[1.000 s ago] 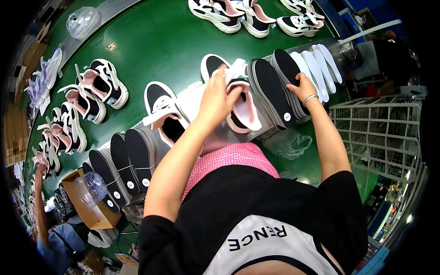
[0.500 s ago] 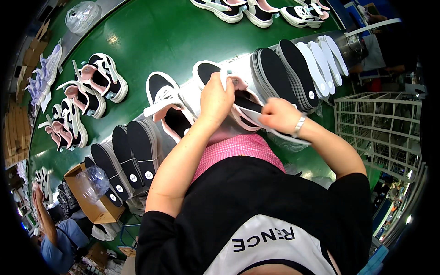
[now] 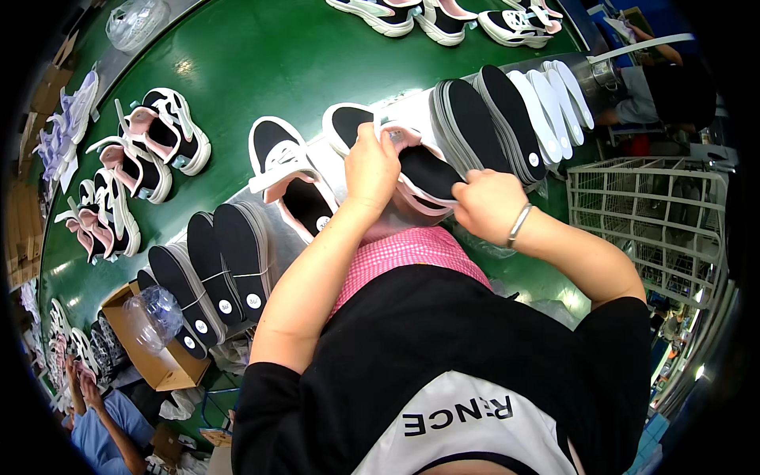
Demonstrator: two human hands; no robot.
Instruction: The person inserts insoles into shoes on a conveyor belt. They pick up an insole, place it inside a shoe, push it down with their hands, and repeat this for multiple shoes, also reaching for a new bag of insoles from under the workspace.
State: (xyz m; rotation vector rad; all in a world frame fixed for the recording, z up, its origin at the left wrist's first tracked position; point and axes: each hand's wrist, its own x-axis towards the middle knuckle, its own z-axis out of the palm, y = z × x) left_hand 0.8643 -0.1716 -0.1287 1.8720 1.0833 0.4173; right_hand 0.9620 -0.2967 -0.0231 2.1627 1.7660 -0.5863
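1. Sneaker (image 3: 412, 170), pink and white, sits at the near edge of the green conveyor belt (image 3: 261, 71), directly in front of the person's chest, with a black insole (image 3: 427, 170) partly entered into its opening.
2. Left hand (image 3: 370, 168) is closed around the sneaker's collar, fingers curled over the rim, steadying it.
3. Right hand (image 3: 487, 204) pinches the trailing end of the insole, fingers bent and closed on it.
4. Judged progress: insertion is under way but not finished, since much of the insole remains exposed above the opening; seating it flat is outstanding.
5. Second sneaker (image 3: 297, 194), just to the left, already shows a dark insole inside.
6. Stack of black insoles (image 3: 475, 119) stands just beyond the right hand; white insoles (image 3: 554, 99) lie beside it.
7. Bundled black insoles (image 3: 222, 269) rest further left.
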